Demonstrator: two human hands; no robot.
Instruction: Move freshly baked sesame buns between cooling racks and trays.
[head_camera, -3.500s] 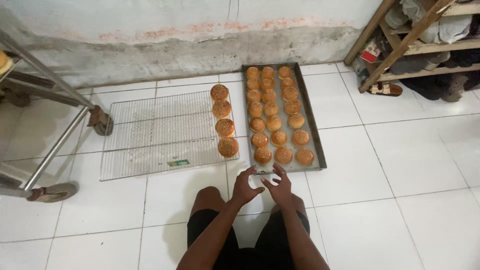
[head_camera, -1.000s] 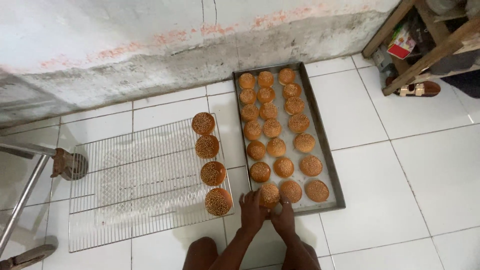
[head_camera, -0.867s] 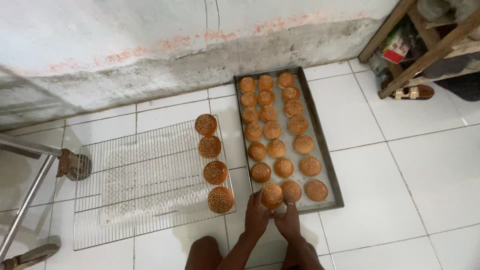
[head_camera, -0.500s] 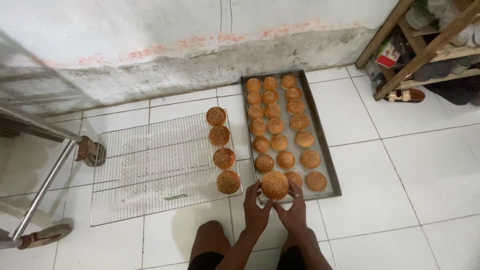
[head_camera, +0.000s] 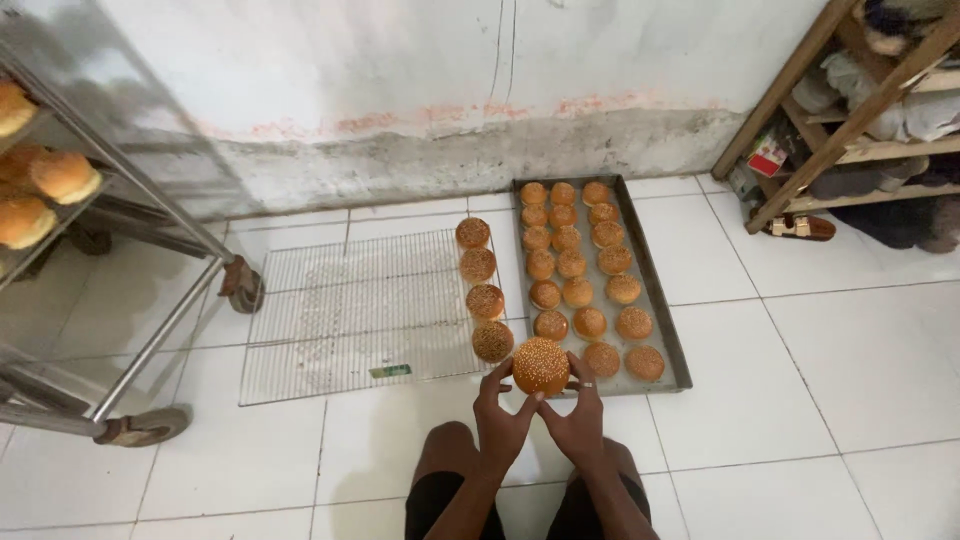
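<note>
Fourteen sesame buns (head_camera: 571, 263) lay on the one dark baking tray (head_camera: 663, 300), and four more (head_camera: 478, 265) sat on the single wire cooling rack (head_camera: 340, 320). One bun (head_camera: 541, 365) was lifted above the floor (nineteen in all). At least four buns (head_camera: 62, 176) showed on the rolling rack (head_camera: 150, 200).

A floor of large white glazed tiles (head_camera: 830, 380) is carrying everything here. Just beyond the fingertips (head_camera: 520, 368), a long dark metal baking tray (head_camera: 660, 300) is lying flat on it, bearing rows of round golden sesame buns (head_camera: 575, 265). Beyond the fingers and off to their left, touching the tray's long edge, a rectangular silver wire cooling rack (head_camera: 350, 315) is resting on the tiles, with four sesame buns (head_camera: 482, 287) sitting along its near side. Far left of the fingers, the castors of a steel trolley (head_camera: 145, 425) are standing on the floor.
</note>
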